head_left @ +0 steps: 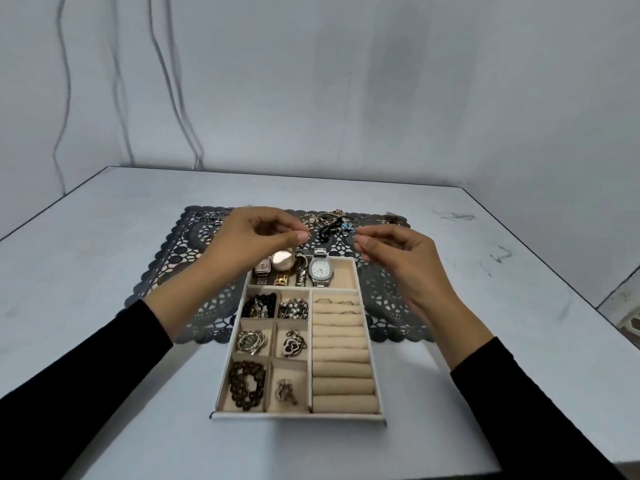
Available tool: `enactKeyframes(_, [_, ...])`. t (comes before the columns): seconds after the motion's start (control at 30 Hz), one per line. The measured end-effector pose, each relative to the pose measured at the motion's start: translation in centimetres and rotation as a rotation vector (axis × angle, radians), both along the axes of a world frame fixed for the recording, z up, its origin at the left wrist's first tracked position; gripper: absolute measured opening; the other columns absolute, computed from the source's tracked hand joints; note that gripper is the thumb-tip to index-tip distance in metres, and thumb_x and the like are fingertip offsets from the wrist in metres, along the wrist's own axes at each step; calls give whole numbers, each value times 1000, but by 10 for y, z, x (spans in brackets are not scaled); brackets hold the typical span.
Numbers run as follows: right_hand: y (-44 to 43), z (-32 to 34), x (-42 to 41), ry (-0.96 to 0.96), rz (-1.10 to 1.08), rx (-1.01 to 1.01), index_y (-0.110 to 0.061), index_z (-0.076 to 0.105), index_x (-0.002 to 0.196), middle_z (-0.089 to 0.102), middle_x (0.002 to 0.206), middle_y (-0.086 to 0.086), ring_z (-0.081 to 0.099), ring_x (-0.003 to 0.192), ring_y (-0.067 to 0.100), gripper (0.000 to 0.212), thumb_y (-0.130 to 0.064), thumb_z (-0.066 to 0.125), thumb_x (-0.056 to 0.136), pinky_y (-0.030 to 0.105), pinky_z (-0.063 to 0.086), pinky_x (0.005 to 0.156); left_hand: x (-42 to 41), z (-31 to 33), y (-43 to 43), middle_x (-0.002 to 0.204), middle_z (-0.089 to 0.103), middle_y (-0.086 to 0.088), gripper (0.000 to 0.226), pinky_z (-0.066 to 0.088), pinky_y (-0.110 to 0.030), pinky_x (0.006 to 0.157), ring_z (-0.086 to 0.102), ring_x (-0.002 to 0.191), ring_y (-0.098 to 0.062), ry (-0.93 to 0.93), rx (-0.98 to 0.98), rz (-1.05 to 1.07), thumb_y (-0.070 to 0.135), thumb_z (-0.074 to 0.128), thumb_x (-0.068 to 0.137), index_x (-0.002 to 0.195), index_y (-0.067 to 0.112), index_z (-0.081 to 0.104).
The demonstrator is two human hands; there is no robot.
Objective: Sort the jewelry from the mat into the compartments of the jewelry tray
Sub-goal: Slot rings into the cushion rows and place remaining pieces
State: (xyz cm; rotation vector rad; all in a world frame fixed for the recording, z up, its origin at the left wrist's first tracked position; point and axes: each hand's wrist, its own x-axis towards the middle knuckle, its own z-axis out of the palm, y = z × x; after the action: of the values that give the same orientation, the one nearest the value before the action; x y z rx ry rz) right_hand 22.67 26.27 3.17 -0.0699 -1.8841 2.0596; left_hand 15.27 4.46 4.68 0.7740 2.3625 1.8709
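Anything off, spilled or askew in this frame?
Nothing spilled or damaged. Only oddities: the jewelry tray sits half off the mat on its near side, and dark scuffs mark the table at right.

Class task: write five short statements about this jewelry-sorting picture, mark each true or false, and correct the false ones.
1. The watches lie in the far compartment of the tray. True.
2. The ring rolls fill the tray's left side. False: they fill the right side.
3. The tray's far end rests on the lace mat. True.
4. Both hands lie flat on the mat. False: the left hand and right hand are raised over the tray's far end, fingertips pinched.
5. No jewelry is left on the mat. False: loose jewelry lies along its far edge.
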Motion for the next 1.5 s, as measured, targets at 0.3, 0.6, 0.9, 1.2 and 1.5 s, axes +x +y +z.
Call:
enactKeyframes(0.3, [-9,-4,38,8,18,95,-2,72,97,74,89,14,70,80,15,18,-1,71,79,19,55,70,37,-14,-17,90,77,-8,22,58,-23,79,73,86,-20,-34,74,-41,15,78,71,92,11,76])
enactKeyframes(0.6, [-5,-12,53,-42,147,424,-9,76,89,73,74,2,64,67,8,11,-5,74,78,16,49,62,46,-18,-21,87,77,-4,20,60,-32,83,72,87,-25,-25,50,-14,27,79,67,86,22,78])
enactKeyframes(0.9, [5,-11,61,-52,201,744,-20,78,84,72,77,-6,61,68,14,13,-9,74,80,23,48,64,51,-19,-16,85,76,-7,17,59,-32,82,70,82,-21,-30,63,-31,22,79,67,85,20,78])
enactKeyframes(1.2, [1,-2,56,-14,230,941,-20,78,86,69,77,-9,58,67,5,11,-11,76,78,9,41,57,52,-19,-16,84,76,-6,15,60,-41,83,72,84,-31,-33,33,-32,26,79,67,82,25,78])
enactKeyframes(1.5, [3,13,49,-119,356,1083,-29,78,87,68,78,-8,62,61,12,11,-20,72,83,23,49,52,51,-20,-16,83,76,-6,14,60,-40,83,72,81,-28,-29,13,-33,24,79,68,82,25,78])
